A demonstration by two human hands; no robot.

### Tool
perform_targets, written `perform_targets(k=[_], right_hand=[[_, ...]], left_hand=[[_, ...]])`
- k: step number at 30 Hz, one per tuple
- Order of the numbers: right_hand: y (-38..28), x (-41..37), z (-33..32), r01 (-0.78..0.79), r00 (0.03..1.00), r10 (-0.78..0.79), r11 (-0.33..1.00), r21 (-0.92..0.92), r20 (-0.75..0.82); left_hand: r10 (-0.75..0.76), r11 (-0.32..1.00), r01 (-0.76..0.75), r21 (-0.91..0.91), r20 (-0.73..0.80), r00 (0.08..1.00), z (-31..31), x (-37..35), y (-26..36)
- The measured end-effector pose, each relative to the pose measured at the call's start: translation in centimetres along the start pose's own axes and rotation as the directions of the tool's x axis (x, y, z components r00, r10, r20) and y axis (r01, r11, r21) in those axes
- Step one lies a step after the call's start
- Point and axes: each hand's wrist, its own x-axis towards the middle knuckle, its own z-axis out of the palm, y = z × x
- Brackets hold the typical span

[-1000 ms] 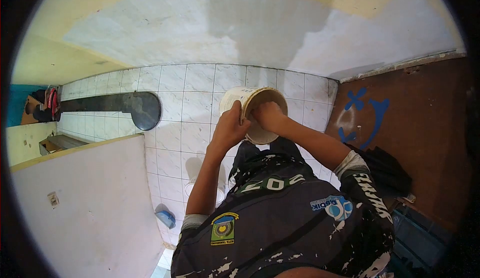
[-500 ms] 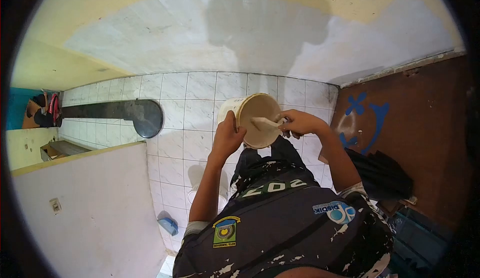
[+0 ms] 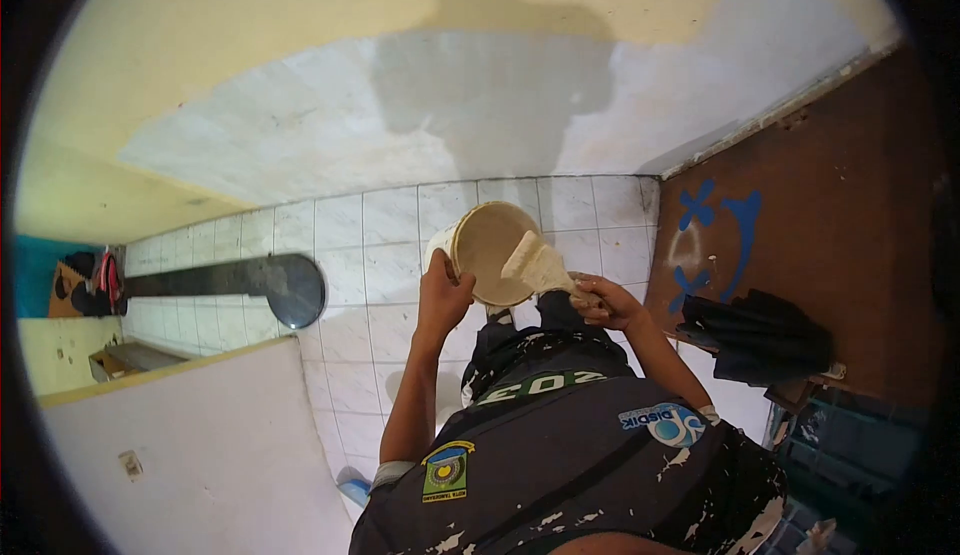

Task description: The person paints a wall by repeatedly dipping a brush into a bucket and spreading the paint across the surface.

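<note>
A white paint bucket (image 3: 440, 244) is tilted in front of me, its mouth toward me and its inside coated with off-white paint. My left hand (image 3: 445, 293) is closed on the bucket's left rim, thumb over the edge. In my right hand (image 3: 606, 301) I grip the handle of a wide paintbrush (image 3: 537, 264), its head thick with off-white paint. The brush head overlaps the right side of the bucket's mouth in this view. Pale smears mark the fingers of my right hand.
Ahead stands a wall (image 3: 300, 105) with a whitish patch under yellow. A brown door (image 3: 800, 205) with blue marks is at right, a dark cloth (image 3: 760, 340) beside it. A dark, round-ended counter (image 3: 295, 290) extends left above the white floor tiles (image 3: 340, 345).
My right hand has drawn the brush up and outward from inside the bucket, so its loaded head now shows. The bucket has turned slightly, still in my left hand, and the view has shifted.
</note>
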Motion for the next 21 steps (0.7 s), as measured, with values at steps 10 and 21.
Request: perform_targets(k=[10,21], right_hand=[[-3.4,-1.8,-0.9,0.224,0.952,-0.241,0.968,0.11,0.186],[-14.1,-5.6,-2.1,0.665,0.745,-0.663,0.731,0.156,-0.071]], left_hand=[[0.05,0.997,-0.056,0.055,0.109,0.993,3.5,3.3,2.8],[0.09,0.989,-0.105,0.1,0.141,0.986,8.8,6.9,8.2]])
